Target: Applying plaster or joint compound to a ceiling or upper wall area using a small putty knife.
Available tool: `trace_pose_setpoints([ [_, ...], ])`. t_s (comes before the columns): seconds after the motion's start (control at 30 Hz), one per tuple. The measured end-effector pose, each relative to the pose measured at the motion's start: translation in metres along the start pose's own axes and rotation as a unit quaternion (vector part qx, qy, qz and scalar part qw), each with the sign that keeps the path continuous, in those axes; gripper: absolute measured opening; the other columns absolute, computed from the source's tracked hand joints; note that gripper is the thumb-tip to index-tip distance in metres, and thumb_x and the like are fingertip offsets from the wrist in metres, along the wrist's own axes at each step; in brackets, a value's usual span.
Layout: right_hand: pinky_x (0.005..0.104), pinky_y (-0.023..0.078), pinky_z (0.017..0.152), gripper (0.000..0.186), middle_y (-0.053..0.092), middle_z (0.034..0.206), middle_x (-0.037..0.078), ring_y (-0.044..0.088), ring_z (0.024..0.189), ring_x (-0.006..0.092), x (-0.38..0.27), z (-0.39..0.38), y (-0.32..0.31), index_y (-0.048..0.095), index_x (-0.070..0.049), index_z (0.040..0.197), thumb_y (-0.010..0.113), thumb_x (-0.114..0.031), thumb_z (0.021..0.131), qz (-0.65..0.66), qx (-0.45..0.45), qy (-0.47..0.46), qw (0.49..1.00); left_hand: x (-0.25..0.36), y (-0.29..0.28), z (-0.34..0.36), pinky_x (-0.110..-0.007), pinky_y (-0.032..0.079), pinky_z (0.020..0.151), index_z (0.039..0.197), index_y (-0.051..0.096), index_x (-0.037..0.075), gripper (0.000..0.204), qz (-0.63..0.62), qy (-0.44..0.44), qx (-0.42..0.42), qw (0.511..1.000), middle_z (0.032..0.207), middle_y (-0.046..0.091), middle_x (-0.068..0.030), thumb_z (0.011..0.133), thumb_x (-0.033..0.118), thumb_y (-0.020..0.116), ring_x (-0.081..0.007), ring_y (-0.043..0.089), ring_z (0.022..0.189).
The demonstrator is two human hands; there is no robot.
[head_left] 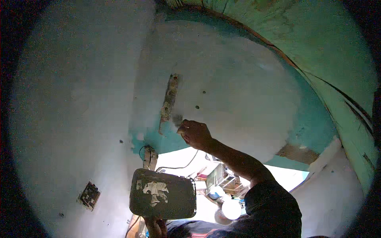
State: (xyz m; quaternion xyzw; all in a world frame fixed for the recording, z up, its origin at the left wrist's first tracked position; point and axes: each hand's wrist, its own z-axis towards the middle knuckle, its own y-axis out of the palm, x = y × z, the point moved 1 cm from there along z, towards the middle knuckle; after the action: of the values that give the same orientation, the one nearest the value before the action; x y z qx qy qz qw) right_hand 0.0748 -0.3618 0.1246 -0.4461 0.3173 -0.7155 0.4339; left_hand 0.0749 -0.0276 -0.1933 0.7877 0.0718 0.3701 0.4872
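My left hand [155, 227] is closed under the lower edge of a dark rectangular tray [178, 204] with rounded corners. A torn-edged patch of white putty [156, 192] lies on the tray's face. My right hand [197, 134] is raised to the wall, its fingers pinched on a putty knife [177, 120]. The greyish blade is at the wall, beside a rough bare strip [169, 98]. The fingers cover most of the knife's handle, and my left fingers are mostly hidden behind the tray.
The wall [238, 87] is teal under pale filler. An open electrical box [89, 195] sits in the left wall. A cable comes from a broken patch [150, 156] above the tray. Below are a wire rack [232, 183] and a white round container [231, 209]. A green curved surface [317, 43] rises at right.
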Motion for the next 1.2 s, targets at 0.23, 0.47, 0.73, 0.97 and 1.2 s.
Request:
trace_pose_setpoints([
  [0.23, 0.0457, 0.054, 0.068, 0.009, 0.066, 0.091, 0.01, 0.065, 0.078, 0.0311, 0.064, 0.099, -0.095, 0.069, -0.014, 0.092, 0.065, -0.014, 0.084, -0.139, 0.167, 0.034, 0.975, -0.013, -0.014, 0.005, -0.045, 0.061, 0.077, 0.137, 0.046, 0.018, 0.044, 0.026, 0.04, -0.016, 0.999, 0.119, 0.06, -0.008, 0.096, 0.021, 0.061, -0.025, 0.062, 0.104],
  [0.47, 0.0433, 0.056, 0.07, 0.011, 0.068, 0.097, 0.009, 0.067, 0.086, 0.0294, 0.058, 0.125, -0.12, 0.069, -0.015, 0.095, 0.062, -0.014, 0.086, -0.227, 0.201, 0.106, 0.947, -0.012, -0.022, 0.003, -0.045, 0.061, 0.078, 0.137, 0.046, 0.018, 0.043, -0.015, 0.04, -0.013, 0.999, 0.12, 0.06, -0.0081, 0.096, 0.021, 0.06, -0.0251, 0.061, 0.105],
  [0.73, 0.0435, 0.056, 0.072, 0.015, 0.063, 0.109, 0.01, 0.066, 0.089, 0.0277, 0.0, 0.042, -0.063, 0.067, -0.015, 0.101, 0.063, -0.019, 0.087, -0.095, -0.044, 0.034, 0.994, -0.01, -0.027, 0.002, -0.045, 0.061, 0.078, 0.137, 0.046, 0.017, 0.043, -0.06, 0.05, -0.023, 0.997, 0.12, 0.06, -0.0082, 0.096, 0.021, 0.06, -0.0253, 0.061, 0.106],
  [0.97, 0.0429, 0.054, 0.064, 0.014, 0.065, 0.086, 0.011, 0.065, 0.075, 0.0308, 0.098, 0.11, -0.184, 0.068, -0.013, 0.09, 0.069, -0.007, 0.078, -0.212, 0.384, 0.018, 0.898, -0.011, -0.025, 0.004, -0.045, 0.06, 0.079, 0.137, 0.047, 0.017, 0.043, -0.09, 0.021, -0.045, 0.995, 0.121, 0.06, -0.0084, 0.096, 0.021, 0.06, -0.0254, 0.061, 0.106],
  [1.2, 0.0477, 0.053, 0.068, 0.009, 0.065, 0.092, 0.013, 0.064, 0.082, 0.0308, 0.078, 0.066, -0.088, 0.066, -0.01, 0.091, 0.058, -0.013, 0.087, -0.152, 0.2, 0.156, 0.955, 0.002, -0.008, 0.009, -0.042, 0.058, 0.081, 0.137, 0.046, 0.014, 0.043, -0.065, -0.027, -0.048, 0.996, 0.127, 0.057, -0.0092, 0.097, 0.026, 0.059, -0.0267, 0.059, 0.11],
])
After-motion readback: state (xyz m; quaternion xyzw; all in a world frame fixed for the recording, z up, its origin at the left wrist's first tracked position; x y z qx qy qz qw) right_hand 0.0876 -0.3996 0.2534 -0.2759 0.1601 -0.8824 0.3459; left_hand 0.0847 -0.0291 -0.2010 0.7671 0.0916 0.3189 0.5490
